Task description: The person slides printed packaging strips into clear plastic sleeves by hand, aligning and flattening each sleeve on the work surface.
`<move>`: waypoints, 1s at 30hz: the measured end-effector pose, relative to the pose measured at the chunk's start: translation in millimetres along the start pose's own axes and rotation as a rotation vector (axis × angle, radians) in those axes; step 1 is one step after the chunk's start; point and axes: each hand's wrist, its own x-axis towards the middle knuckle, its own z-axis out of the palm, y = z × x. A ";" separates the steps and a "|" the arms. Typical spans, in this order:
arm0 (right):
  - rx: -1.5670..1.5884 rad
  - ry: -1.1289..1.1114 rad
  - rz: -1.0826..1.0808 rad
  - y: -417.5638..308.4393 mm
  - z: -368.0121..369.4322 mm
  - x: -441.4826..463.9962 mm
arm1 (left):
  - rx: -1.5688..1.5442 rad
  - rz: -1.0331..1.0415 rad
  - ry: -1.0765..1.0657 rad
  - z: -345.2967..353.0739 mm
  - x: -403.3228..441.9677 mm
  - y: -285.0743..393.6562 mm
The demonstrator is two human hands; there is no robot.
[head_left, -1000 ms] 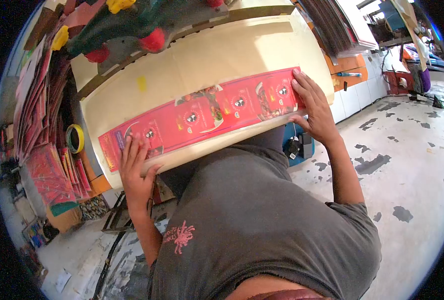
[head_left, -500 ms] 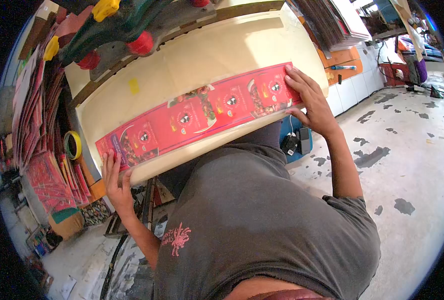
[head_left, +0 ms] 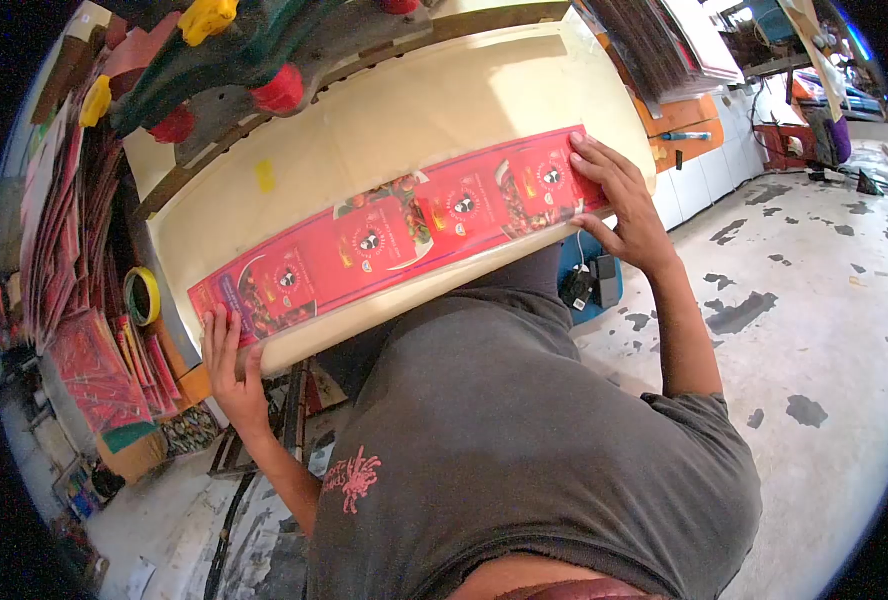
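Note:
A long red printed packaging sheet (head_left: pixel 404 228), showing food pictures and round logos, lies slanted on a cream-coloured board (head_left: pixel 364 125). My left hand (head_left: pixel 232 375) holds its left end, fingertips on the print and thumb by the board's front edge. At the right end my right hand (head_left: pixel 626 205) has its fingers over the sheet and its thumb at the lower edge. Both hands keep the sheet flat; the undersides of the fingertips are hidden.
A green machine (head_left: pixel 254 55) with red and yellow knobs stands beyond the board. Stacked red sheets (head_left: pixel 59 230) and a yellow tape roll (head_left: pixel 144 295) are at left. Another stack of sheets (head_left: pixel 654 50) and a blue pen (head_left: pixel 686 136) are at right, above a worn floor (head_left: pixel 764 270).
The view has shifted very slightly. Both hands stay at the ends of the sheet, with the left end a touch further left in view.

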 end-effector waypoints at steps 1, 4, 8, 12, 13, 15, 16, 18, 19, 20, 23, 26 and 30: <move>0.006 0.004 0.000 0.4 0.5 0.2 | 0.000 -0.001 0.001 0.0 0.0 -0.4; 0.010 0.015 0.000 2.6 3.2 -0.6 | 0.004 -0.002 -0.005 -0.5 -0.1 -0.6; 0.012 0.032 0.000 1.9 4.0 -1.4 | 0.001 -0.015 -0.006 -0.9 -0.4 1.5; 0.014 0.035 0.000 1.0 4.1 -0.9 | 0.016 -0.009 -0.007 -0.7 -1.1 0.8; 0.010 0.036 0.004 1.0 4.3 -1.3 | 0.017 -0.008 -0.006 -0.5 -1.4 0.8; 0.006 0.038 0.008 0.8 4.5 -1.8 | -0.006 -0.008 0.003 -0.5 -1.8 0.9; 0.004 0.039 0.006 0.6 4.3 -1.8 | -0.005 -0.007 0.004 -0.4 -1.6 1.2; 0.006 0.041 -0.003 0.0 3.3 -1.5 | -0.034 -0.008 0.004 -0.6 -1.2 2.7; 0.027 0.044 -0.005 -0.6 1.8 -1.2 | -0.028 -0.014 0.009 -0.9 -0.9 3.4; 0.051 0.046 -0.011 -1.6 0.8 0.1 | -0.036 -0.020 0.008 -0.8 -0.4 4.3; 0.114 0.069 0.004 -5.6 -1.8 3.3 | -0.074 -0.068 0.039 -2.7 1.8 7.7; 0.116 0.210 0.078 -3.8 13.1 9.6 | -0.114 -0.135 0.140 2.9 10.1 15.0; 0.036 0.274 0.132 -17.2 14.0 23.7 | -0.066 -0.251 0.282 9.8 22.3 25.7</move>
